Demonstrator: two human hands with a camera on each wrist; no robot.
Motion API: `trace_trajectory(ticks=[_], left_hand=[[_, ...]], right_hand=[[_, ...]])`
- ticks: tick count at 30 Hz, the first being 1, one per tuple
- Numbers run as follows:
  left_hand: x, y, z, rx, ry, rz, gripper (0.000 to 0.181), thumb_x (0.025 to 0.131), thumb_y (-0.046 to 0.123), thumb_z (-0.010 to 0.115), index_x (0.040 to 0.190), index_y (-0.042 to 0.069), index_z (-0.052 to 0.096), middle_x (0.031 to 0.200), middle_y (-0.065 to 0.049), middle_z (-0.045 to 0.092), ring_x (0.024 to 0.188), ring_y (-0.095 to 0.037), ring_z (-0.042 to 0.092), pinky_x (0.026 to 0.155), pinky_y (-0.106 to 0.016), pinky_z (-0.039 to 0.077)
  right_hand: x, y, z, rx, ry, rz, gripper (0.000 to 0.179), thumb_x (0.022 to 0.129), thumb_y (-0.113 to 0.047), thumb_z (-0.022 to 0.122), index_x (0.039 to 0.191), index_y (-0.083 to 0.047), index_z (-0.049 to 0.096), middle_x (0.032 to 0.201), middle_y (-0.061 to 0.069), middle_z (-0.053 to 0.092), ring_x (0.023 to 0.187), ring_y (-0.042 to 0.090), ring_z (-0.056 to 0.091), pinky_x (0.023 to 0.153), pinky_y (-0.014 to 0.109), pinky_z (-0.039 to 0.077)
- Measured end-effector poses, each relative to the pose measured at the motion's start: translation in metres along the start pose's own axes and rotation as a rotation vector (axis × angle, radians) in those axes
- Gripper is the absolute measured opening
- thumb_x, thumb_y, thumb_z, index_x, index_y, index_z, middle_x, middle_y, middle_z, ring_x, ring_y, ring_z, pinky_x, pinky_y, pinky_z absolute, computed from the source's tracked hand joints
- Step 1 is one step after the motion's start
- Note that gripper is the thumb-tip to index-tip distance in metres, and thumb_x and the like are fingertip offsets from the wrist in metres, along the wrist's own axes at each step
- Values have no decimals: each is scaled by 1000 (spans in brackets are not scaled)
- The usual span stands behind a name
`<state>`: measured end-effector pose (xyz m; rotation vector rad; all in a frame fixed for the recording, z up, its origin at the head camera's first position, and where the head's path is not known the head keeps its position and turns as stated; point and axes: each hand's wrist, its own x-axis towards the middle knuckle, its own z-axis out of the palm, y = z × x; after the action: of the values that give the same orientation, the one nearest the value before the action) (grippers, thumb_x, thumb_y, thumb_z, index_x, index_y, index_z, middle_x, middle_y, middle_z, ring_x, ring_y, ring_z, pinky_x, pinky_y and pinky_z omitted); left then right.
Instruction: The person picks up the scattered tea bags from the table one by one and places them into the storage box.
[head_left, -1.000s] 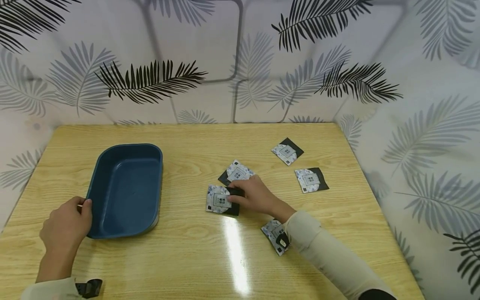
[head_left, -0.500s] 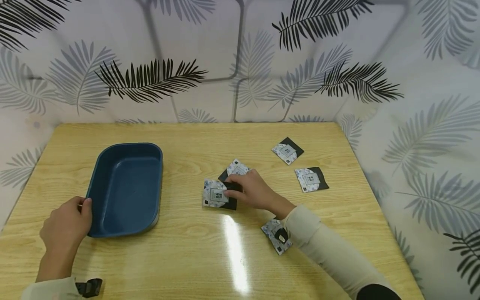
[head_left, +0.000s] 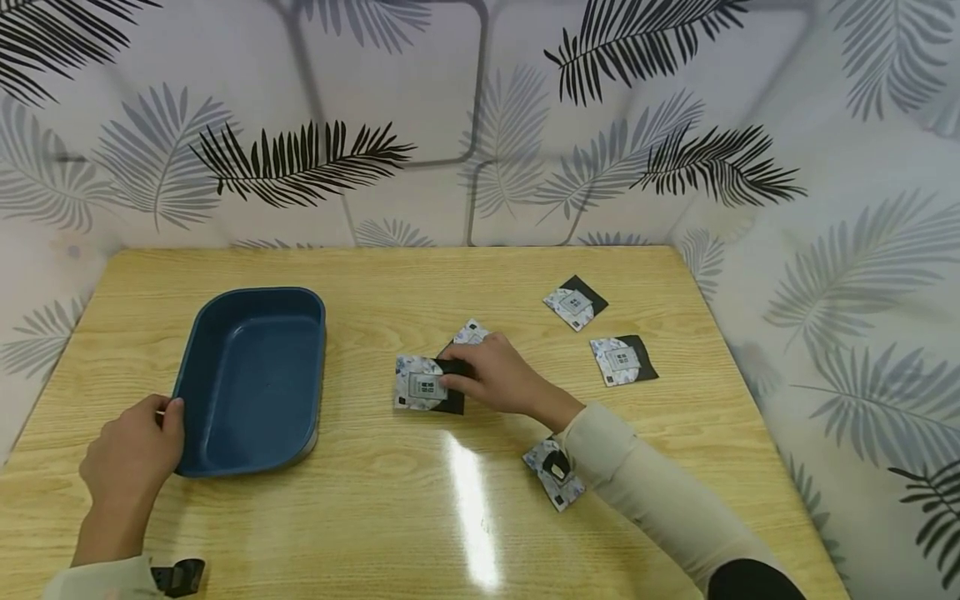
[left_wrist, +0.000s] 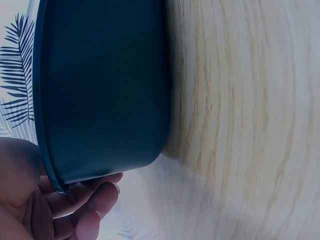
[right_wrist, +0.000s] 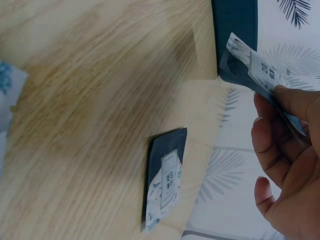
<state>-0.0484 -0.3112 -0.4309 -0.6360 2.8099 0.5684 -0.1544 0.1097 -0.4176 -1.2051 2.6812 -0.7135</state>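
Note:
Between thumb and fingers, my right hand pinches a flat sachet by its dark end; its other half is white with a blue floral print and a label. The right wrist view shows this sachet lifted off the table. Another sachet lies behind the right hand, partly covered by it. On the left stands a dark blue rectangular tub. My left hand grips the tub's near left rim, thumb on top; in the left wrist view its fingers curl under the rim.
Two sachets, one at the back right and one nearer, lie on the wooden table. A further sachet lies partly under the right sleeve. A leaf-patterned wall covering borders the table's back and right side.
The right hand has raised the sachet and carried it a little to the left, towards the tub. The left hand and the tub have stayed in place.

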Motion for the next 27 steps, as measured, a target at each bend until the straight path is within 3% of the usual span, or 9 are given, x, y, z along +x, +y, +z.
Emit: trace_trajectory(ticks=[6, 16, 27], left_hand=[[4, 1, 0, 9, -8, 16, 54, 108, 39, 30, 135, -3, 51, 120, -31, 63, 84, -48, 65, 55, -49, 47], [1, -4, 1, 6, 6, 35, 52, 108, 36, 33, 135, -4, 51, 119, -33, 63, 84, -48, 66, 53, -46, 47], [4, -7, 3, 25, -5, 42, 53, 108, 35, 33, 138, -5, 49, 117, -34, 63, 83, -50, 65, 52, -48, 48]], right_hand=[[5, -5, -6, -11, 17, 4, 24, 97, -32, 65, 114, -14, 69, 63, -8, 60, 54, 2, 42, 78, 33, 33], [18, -19, -5, 11, -12, -11, 23, 99, -32, 62, 115, -16, 67, 71, -8, 65, 59, 5, 42, 78, 35, 24], [33, -33, -6, 0, -12, -58, 22, 100, -31, 61, 117, -17, 66, 71, -9, 63, 61, 5, 46, 82, 37, 28]])
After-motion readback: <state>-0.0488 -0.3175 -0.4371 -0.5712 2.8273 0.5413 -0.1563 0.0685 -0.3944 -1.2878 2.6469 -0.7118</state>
